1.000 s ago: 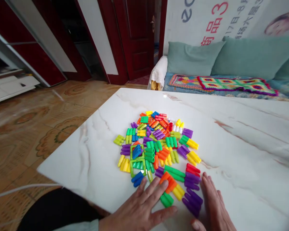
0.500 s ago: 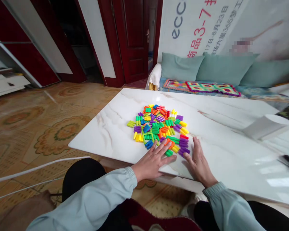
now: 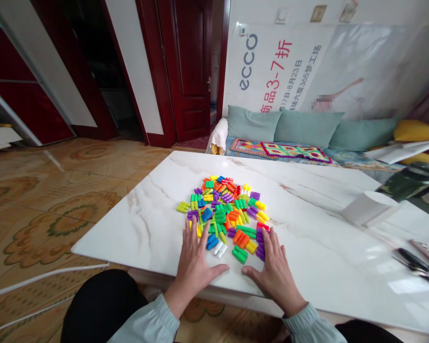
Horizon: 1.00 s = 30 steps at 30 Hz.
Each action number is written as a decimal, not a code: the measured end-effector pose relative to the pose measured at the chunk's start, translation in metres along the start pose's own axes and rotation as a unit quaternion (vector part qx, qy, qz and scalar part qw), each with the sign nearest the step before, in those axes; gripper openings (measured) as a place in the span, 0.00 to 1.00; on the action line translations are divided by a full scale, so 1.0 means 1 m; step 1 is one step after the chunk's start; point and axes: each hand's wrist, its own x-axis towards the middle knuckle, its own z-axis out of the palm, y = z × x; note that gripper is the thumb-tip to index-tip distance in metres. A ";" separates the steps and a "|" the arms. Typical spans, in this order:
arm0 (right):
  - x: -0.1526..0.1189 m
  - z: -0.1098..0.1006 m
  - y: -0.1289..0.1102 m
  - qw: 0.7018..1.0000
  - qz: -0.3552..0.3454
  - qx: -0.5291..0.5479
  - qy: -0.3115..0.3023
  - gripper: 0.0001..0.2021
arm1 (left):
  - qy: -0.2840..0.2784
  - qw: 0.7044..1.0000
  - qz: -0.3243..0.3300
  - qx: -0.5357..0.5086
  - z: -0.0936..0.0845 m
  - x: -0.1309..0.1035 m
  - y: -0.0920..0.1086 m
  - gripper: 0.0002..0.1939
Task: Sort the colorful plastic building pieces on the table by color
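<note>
Head camera view: the left hand's fingers (image 3: 194, 238) reach forward, a little spread, the index leaning away to the right and the thumb swung wide toward the middle. From where I stand, the right hand (image 3: 277, 274) is nearly its mirror, fingers long and slightly parted, thumb out to the left, so the two thumb tips face each other well apart from contact. The left hand (image 3: 193, 267) has its fingertips at a yellow piece (image 3: 199, 230) on the near left edge of the heap; the right fingertips are at the purple pieces (image 3: 260, 250) and a red piece (image 3: 262, 226) on the near right edge. Whether they press down or hover, I can't tell.

Framed between the hands lie a blue piece (image 3: 211, 241), a white piece (image 3: 219, 249), a green piece (image 3: 240, 255) and an orange piece (image 3: 240, 237). Just past them spreads the heap of coloured pieces (image 3: 220, 215). Behind the wrists, both forearms slant inward from below in pale blue sleeves (image 3: 150, 319), above a black-clad knee (image 3: 102, 305). All the pieces sit on the white marbled table (image 3: 128, 243), with green cushions (image 3: 253, 125) beyond its far edge.
</note>
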 end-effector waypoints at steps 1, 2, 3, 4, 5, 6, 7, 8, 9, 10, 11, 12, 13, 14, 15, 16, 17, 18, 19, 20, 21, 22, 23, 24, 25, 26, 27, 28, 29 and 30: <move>0.002 0.003 -0.003 1.000 0.002 -0.010 0.000 0.55 | -0.004 0.999 -0.032 -0.001 0.003 0.003 -0.005 0.65; 0.004 0.006 -0.005 1.000 0.002 -0.016 0.003 0.53 | -0.011 0.999 -0.044 -0.005 0.006 0.006 -0.010 0.66; 0.006 0.009 -0.007 1.000 0.001 -0.019 0.006 0.52 | -0.018 0.999 -0.046 -0.009 0.008 0.009 -0.013 0.65; 0.008 0.011 -0.008 1.000 -0.004 -0.021 0.010 0.50 | -0.023 0.999 -0.043 -0.011 0.010 0.012 -0.016 0.64; 0.009 0.014 -0.009 1.000 -0.010 -0.022 0.012 0.49 | -0.025 0.999 -0.040 -0.012 0.012 0.013 -0.017 0.63; 0.010 0.015 -0.010 1.000 -0.016 -0.022 0.015 0.49 | -0.023 0.999 -0.038 -0.012 0.013 0.015 -0.018 0.62; 0.010 0.016 -0.010 0.999 -0.023 -0.019 0.018 0.49 | -0.020 0.999 -0.037 -0.012 0.014 0.015 -0.017 0.61; 0.011 0.017 -0.010 0.999 -0.027 -0.014 0.020 0.49 | -0.018 0.999 -0.035 -0.013 0.013 0.015 -0.016 0.61; 0.011 0.016 -0.010 0.999 -0.028 -0.004 0.023 0.49 | -0.015 0.999 -0.035 -0.014 0.012 0.014 -0.014 0.61; 0.012 0.014 -0.010 0.999 -0.025 0.012 0.027 0.48 | -0.011 0.999 -0.035 -0.016 0.010 0.013 -0.012 0.61; 0.013 0.012 -0.010 0.999 -0.017 0.037 0.034 0.46 | -0.005 0.999 -0.035 -0.018 0.008 0.013 -0.010 0.61; 0.014 0.009 -0.010 0.997 -0.006 0.069 0.045 0.43 | 0.002 0.999 -0.034 -0.021 0.006 0.012 -0.009 0.62; 0.014 0.006 -0.009 0.992 0.008 0.107 0.060 0.39 | 0.010 0.999 -0.030 -0.024 0.003 0.011 -0.007 0.61; 0.015 0.002 -0.009 0.986 0.022 0.145 0.078 0.34 | 0.021 0.999 -0.024 -0.030 0.001 0.011 -0.006 0.60; 0.015 0.000 -0.008 0.979 0.034 0.176 0.099 0.30 | 0.035 0.999 -0.015 -0.037 -0.001 0.010 -0.005 0.58; 0.015 -0.003 -0.007 0.972 0.039 0.197 0.120 0.26 | 0.054 0.997 -0.005 -0.046 -0.003 0.010 -0.005 0.53; 0.014 -0.005 -0.007 0.968 0.036 0.206 0.137 0.23 | 0.079 0.995 0.006 -0.058 -0.004 0.009 -0.005 0.45; 0.013 -0.006 -0.007 0.966 0.024 0.208 0.148 0.19 | 0.105 0.992 0.016 -0.072 -0.005 0.007 -0.006 0.36; 0.012 -0.007 -0.007 0.967 0.004 0.206 0.153 0.16 | 0.126 0.988 0.023 -0.086 -0.004 0.006 -0.008 0.26; 0.011 -0.008 -0.007 0.967 -0.020 0.203 0.152 0.14 | 0.141 0.985 0.024 -0.101 -0.003 0.005 -0.009 0.18; 0.012 -0.010 -0.007 0.968 -0.044 0.203 0.141 0.12 | 0.143 0.982 0.020 -0.118 -0.002 0.003 -0.011 0.12; 0.014 -0.012 -0.009 0.969 -0.068 0.204 0.123 0.11 | 0.137 0.981 0.011 -0.135 0.000 0.003 -0.012 0.08; 0.019 -0.016 -0.010 0.969 -0.090 0.207 0.102 0.10 | 0.126 0.980 -0.002 -0.152 0.001 0.002 -0.013 0.08; 0.025 -0.020 -0.013 0.968 -0.108 0.210 0.082 0.09 | 0.113 0.979 -0.017 -0.167 0.001 0.003 -0.014 0.10; 0.033 -0.025 -0.015 0.968 -0.121 0.213 0.061 0.09 | 0.104 0.978 -0.031 -0.178 0.001 0.005 -0.014 0.12; 0.043 -0.031 -0.019 0.967 -0.130 0.214 0.040 0.09 | 0.098 0.977 -0.043 -0.186 0.000 0.008 -0.014 0.14; 0.053 -0.036 -0.023 0.968 -0.133 0.212 0.016 0.09 | 0.095 0.976 -0.055 -0.190 -0.002 0.013 -0.013 0.15; 0.063 -0.041 -0.027 0.969 -0.133 0.205 -0.014 0.09 | 0.095 0.975 -0.065 -0.192 -0.004 0.019 -0.013 0.15; 0.072 -0.046 -0.032 0.970 -0.136 0.193 -0.050 0.09 | 0.098 0.974 -0.073 -0.190 -0.006 0.026 -0.013 0.15; 0.078 -0.049 -0.036 0.971 -0.139 0.176 -0.087 0.11 | 0.107 0.973 -0.080 -0.186 -0.007 0.035 -0.014 0.15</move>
